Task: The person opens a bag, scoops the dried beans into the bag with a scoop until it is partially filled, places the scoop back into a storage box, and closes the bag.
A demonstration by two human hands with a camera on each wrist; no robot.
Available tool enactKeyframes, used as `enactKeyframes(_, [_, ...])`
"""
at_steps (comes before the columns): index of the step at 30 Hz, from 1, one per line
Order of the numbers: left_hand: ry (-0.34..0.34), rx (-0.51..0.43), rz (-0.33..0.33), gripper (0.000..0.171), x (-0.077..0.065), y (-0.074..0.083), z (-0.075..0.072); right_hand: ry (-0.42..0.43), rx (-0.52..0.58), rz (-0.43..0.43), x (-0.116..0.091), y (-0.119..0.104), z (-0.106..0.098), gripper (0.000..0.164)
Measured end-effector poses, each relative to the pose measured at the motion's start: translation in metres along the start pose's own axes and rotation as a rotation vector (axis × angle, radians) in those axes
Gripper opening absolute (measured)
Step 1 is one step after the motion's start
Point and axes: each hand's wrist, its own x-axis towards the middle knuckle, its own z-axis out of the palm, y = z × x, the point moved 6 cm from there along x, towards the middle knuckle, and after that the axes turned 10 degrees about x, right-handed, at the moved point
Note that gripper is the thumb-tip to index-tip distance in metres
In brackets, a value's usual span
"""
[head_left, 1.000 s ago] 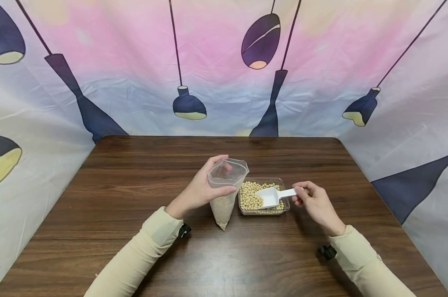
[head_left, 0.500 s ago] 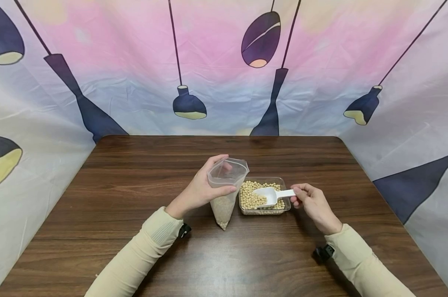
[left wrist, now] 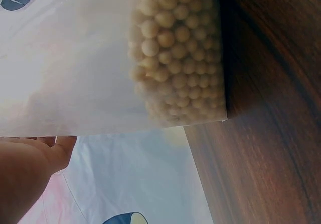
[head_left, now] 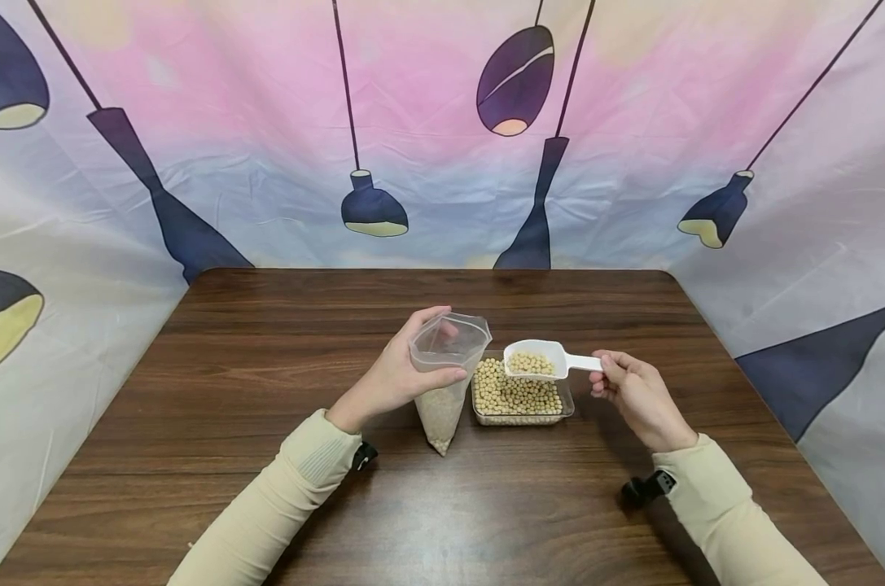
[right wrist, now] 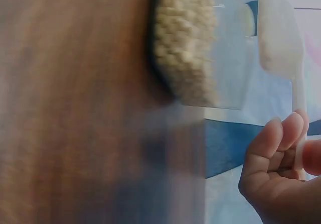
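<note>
My left hand (head_left: 401,372) grips a translucent plastic bag (head_left: 442,411) near its open mouth, thumb in front and fingers behind. Soybeans (left wrist: 180,58) fill the bottom of the bag, as the left wrist view shows. By its handle, my right hand (head_left: 640,399) pinches a white scoop (head_left: 570,358). A small heap of soybeans (head_left: 530,363) lies in the scoop, which is level and raised over a clear plastic box (head_left: 523,420). More soybeans (head_left: 515,395) fill much of that box. From below, the right wrist view shows the scoop's underside (right wrist: 281,38) above the box.
The box stands on a dark wood-grain table (head_left: 266,342), just right of the bag. Behind and at both sides hangs a cloth printed with lamps (head_left: 442,203). A black wrist strap (head_left: 647,488) sits at the right cuff.
The scoop was dug into the soybeans in the box, moving slightly left. It has since risen above the box with soybeans in it. My left hand and the bag stay in place.
</note>
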Motion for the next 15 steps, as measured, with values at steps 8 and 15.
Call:
enactKeyframes(8, [0.006, 0.017, 0.017, 0.076, 0.0, 0.0, -0.001, -0.037, 0.152, -0.095, -0.008, -0.038, 0.004, 0.03])
enactKeyframes(15, [0.007, 0.01, 0.009, 0.077, 0.0, -0.001, 0.0, -0.096, 0.249, -0.201, -0.015, -0.071, 0.02, 0.025])
